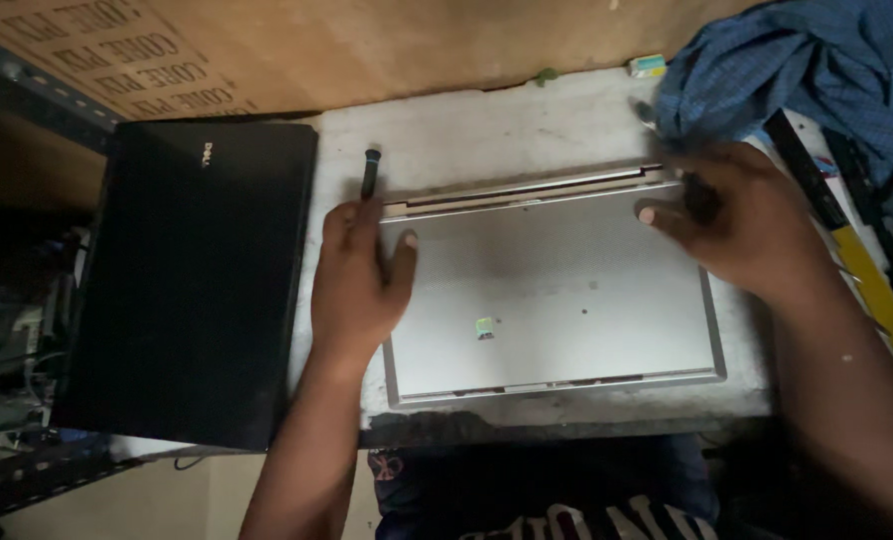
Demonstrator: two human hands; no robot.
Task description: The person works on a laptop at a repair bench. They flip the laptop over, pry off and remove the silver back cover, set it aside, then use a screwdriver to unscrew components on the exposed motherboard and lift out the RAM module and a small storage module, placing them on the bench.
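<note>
Your left hand (359, 275) pinches a dark screwdriver (371, 172) against the silver laptop's (552, 300) left edge, while your right hand (742, 225) lies spread over its far right corner.

We see a silver laptop (552, 300) lying closed and flat on the grey bench (487, 130). Our left hand (359, 275) rests on its left edge and holds a dark screwdriver (371, 172) that points away from us. Our right hand (737, 225) lies on the far right corner, a little blurred. A black laptop (192, 280) lies just beside, on the left. A blue checked cloth (817, 75) is at the far right, near a yellow tool (872, 290)
</note>
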